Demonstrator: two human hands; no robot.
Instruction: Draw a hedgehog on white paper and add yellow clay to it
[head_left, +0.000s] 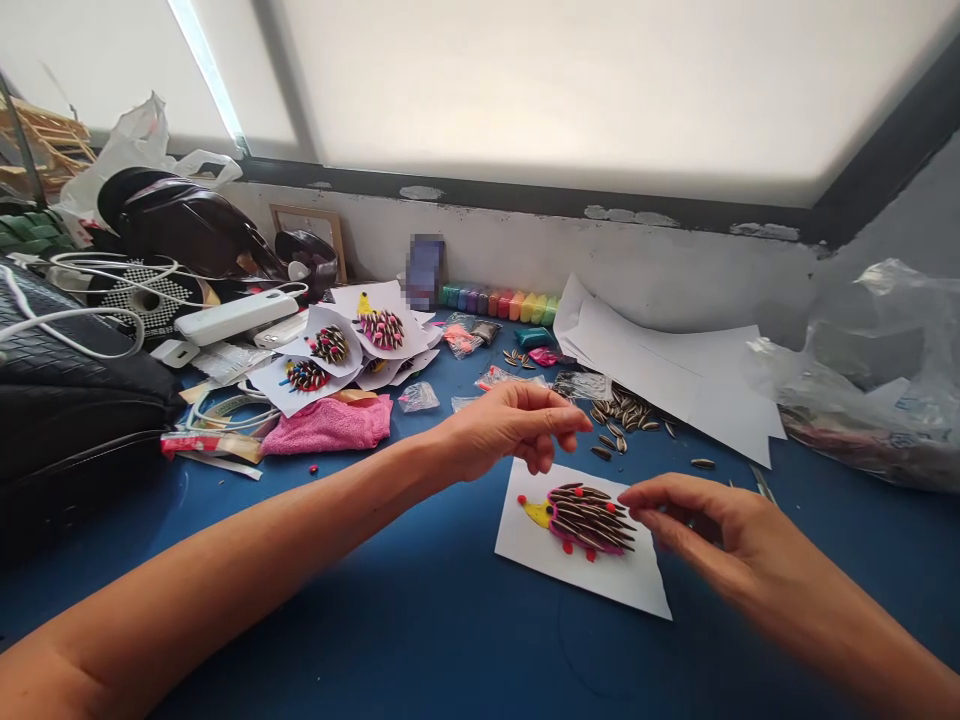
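A hedgehog picture lies on a white paper sheet. The hedgehog has a yellow clay face, a pink body edge, striped sunflower seeds as spines and small red clay balls. Above the sheet's top edge hovers my left hand, thumb and fingertips pinched together; a reddish spot shows at the tips, too small to make out. Just at the hedgehog's rear end is my right hand, its thumb and index finger slightly apart with nothing visible between them. Whether its index tip touches the seeds I cannot tell.
Loose sunflower seeds lie behind the sheet. Finished hedgehog cards are stacked back left, near a pink cloth. Colored clay packs line the wall. White paper and a plastic bag stand right; a black bag left.
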